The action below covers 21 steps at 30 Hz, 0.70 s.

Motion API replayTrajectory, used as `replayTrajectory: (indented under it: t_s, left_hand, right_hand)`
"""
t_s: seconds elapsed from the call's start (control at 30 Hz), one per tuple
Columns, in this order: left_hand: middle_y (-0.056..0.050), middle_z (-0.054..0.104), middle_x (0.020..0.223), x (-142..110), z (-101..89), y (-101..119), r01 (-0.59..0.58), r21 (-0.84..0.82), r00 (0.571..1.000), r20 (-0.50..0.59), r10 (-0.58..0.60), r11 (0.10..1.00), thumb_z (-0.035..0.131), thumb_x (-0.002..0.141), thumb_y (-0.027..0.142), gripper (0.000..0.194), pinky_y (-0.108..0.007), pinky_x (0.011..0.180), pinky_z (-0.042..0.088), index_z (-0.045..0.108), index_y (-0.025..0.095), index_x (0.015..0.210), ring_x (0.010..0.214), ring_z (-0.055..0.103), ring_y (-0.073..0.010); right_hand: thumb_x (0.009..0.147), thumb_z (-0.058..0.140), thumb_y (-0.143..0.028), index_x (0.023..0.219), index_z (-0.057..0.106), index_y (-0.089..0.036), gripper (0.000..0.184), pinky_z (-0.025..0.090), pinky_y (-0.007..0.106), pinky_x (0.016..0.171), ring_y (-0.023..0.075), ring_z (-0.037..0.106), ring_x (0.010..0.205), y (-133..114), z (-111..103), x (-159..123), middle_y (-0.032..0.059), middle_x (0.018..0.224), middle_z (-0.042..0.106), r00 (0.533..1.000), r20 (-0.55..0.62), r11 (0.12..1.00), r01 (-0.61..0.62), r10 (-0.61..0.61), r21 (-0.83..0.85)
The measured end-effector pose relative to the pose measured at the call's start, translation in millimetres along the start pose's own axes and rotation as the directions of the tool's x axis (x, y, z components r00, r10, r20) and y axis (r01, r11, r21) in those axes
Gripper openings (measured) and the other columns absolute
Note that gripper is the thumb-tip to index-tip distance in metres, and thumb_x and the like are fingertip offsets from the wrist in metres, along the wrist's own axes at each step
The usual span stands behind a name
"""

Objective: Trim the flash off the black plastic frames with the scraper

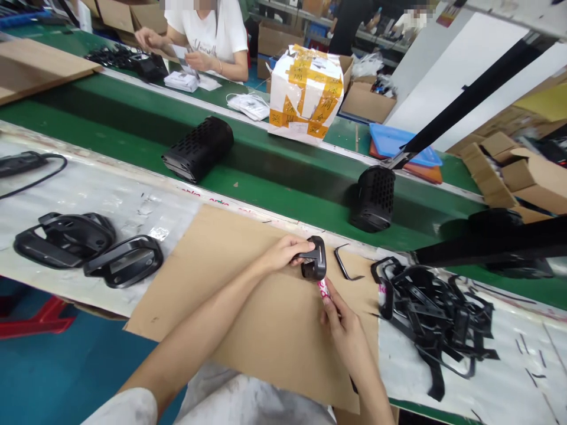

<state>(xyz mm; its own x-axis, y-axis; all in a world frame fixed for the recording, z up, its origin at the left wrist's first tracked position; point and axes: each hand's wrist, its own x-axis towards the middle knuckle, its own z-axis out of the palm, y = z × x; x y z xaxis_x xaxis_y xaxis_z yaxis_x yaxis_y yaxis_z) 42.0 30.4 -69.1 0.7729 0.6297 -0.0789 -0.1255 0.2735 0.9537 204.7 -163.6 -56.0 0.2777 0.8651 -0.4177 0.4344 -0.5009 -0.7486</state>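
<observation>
My left hand (287, 254) grips a black plastic frame (317, 268) with rounded corners, held up over a brown cardboard sheet (248, 313). Closed around a slim tool with a white and pink wrapped handle (323, 288) is my right hand (343, 319). The tool's upper end meets the frame's lower edge; its tip is hidden, so its kind is unclear. Just right of the frame, a thin bent black strip (343, 264) lies on the cardboard. Several similar black frames (128, 260) rest at the left, and a tangled heap of black plastic pieces (436, 319) is at the right.
Black perforated housings (199, 149) sit on the green conveyor belt (261, 171). Across it are a taped white box (305, 94), a blue tray (405, 144) and a person (208, 35) handling papers. A dark metal post (469, 97) slants across the right.
</observation>
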Motion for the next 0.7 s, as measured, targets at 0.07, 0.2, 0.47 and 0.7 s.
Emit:
replayTrajectory:
  t_s: [0.07,0.2,0.47,0.7]
  left_hand:
    - [0.001,0.042,0.047,-1.1,4.7,-2.1,-0.024,0.033,0.994,-0.109,0.027,0.999,0.054,0.093,0.066,0.064,-0.027,0.053,0.025,0.044,0.015,0.056,0.044,0.036,-0.0078]
    - [0.003,0.034,0.050,-1.8,13.8,-4.9,-0.072,0.099,0.962,-0.254,0.096,0.992,0.053,0.094,0.068,0.066,-0.027,0.053,0.020,0.038,0.016,0.055,0.047,0.028,-0.0065]
    - [0.002,0.030,0.060,-1.9,20.8,-4.8,-0.106,0.173,0.950,-0.275,0.151,0.979,0.052,0.096,0.062,0.060,-0.028,0.057,0.020,0.035,0.017,0.061,0.057,0.028,-0.0080]
    - [0.002,0.030,0.059,-2.2,18.6,-6.2,-0.094,0.178,0.951,-0.274,0.141,0.979,0.050,0.097,0.063,0.060,-0.029,0.058,0.020,0.035,0.017,0.061,0.057,0.028,-0.0086]
  right_hand:
    - [0.102,0.040,-0.070,0.162,0.041,-0.017,0.080,0.041,0.027,0.063,0.0143,0.046,0.067,-1.3,-1.0,3.8,0.0028,0.080,0.053,1.000,0.016,0.999,0.009,-0.010,0.043]
    - [0.097,0.050,-0.071,0.162,0.040,-0.013,0.088,0.033,0.024,0.048,0.0108,0.038,0.055,-7.0,-7.8,2.3,0.0017,0.075,0.051,1.000,0.028,0.968,-0.020,0.013,0.249]
    - [0.097,0.051,-0.071,0.162,0.038,-0.012,0.089,0.032,0.022,0.046,0.0086,0.035,0.053,0.6,7.6,-1.9,0.0012,0.075,0.053,0.998,-0.032,0.942,-0.045,0.059,0.333]
    - [0.094,0.056,-0.070,0.160,0.043,-0.012,0.088,0.034,0.022,0.044,0.0088,0.036,0.051,-9.2,-9.2,-3.9,0.0023,0.076,0.057,0.999,-0.013,0.957,-0.032,0.038,0.287]
